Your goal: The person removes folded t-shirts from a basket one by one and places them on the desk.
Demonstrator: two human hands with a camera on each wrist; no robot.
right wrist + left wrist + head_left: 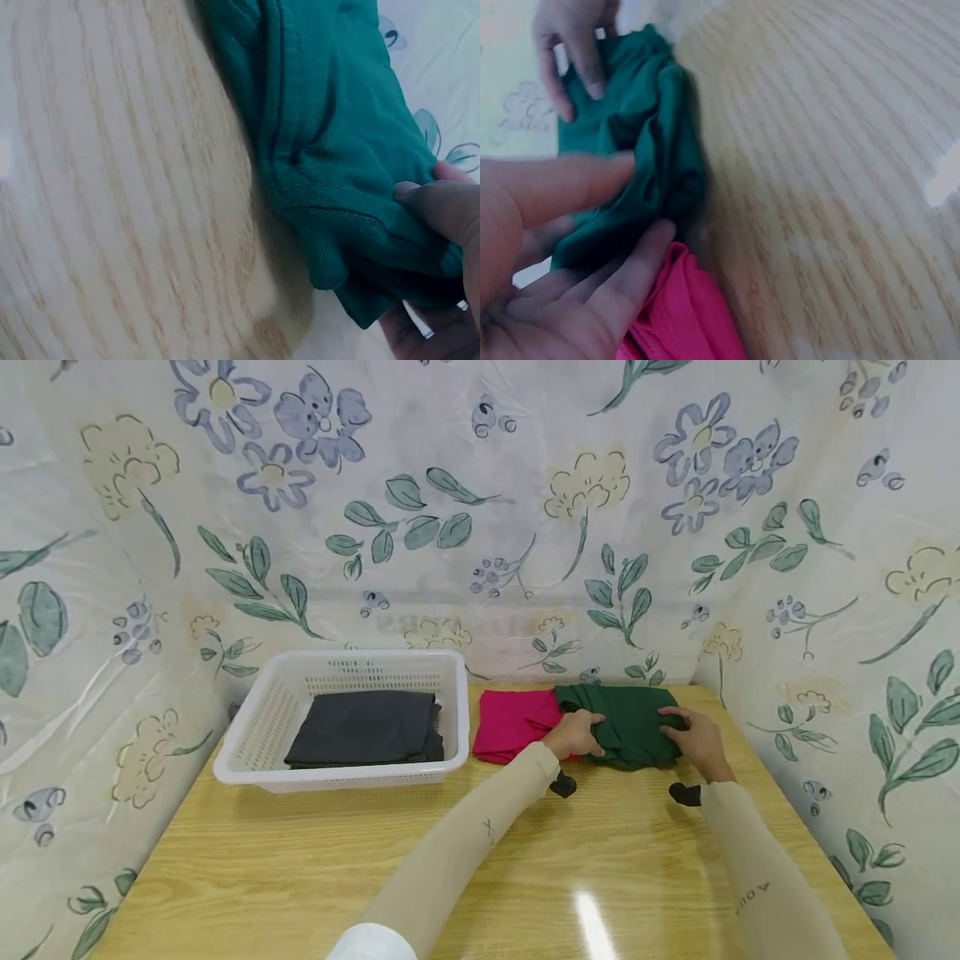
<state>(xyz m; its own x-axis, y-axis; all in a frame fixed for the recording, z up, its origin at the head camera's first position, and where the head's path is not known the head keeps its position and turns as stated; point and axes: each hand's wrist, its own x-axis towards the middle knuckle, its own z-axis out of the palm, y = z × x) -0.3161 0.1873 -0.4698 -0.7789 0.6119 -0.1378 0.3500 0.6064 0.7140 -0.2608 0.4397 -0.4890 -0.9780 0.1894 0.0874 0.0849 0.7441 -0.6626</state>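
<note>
A dark green folded garment (630, 718) with stitched seams lies on the right side of the table, its left end over part of a bright pink folded cloth (510, 722). Against the green garment's left end rests my left hand (576, 733), thumb and fingers spread and fairly straight. My right hand (697, 739) holds the opposite end. In the right wrist view, the thumb (435, 206) presses on top of the green fabric (337, 135), while other fingers are partly hidden below its edge. The left wrist view shows pink cloth (694, 307) beside my left fingers.
Toward the left of the table stands a white perforated plastic basket (247, 735) with dark folded cloth (363, 727) in it. A wooden-topped table (337, 852) reaches back to a floral sheet (510, 527) that also covers both sides.
</note>
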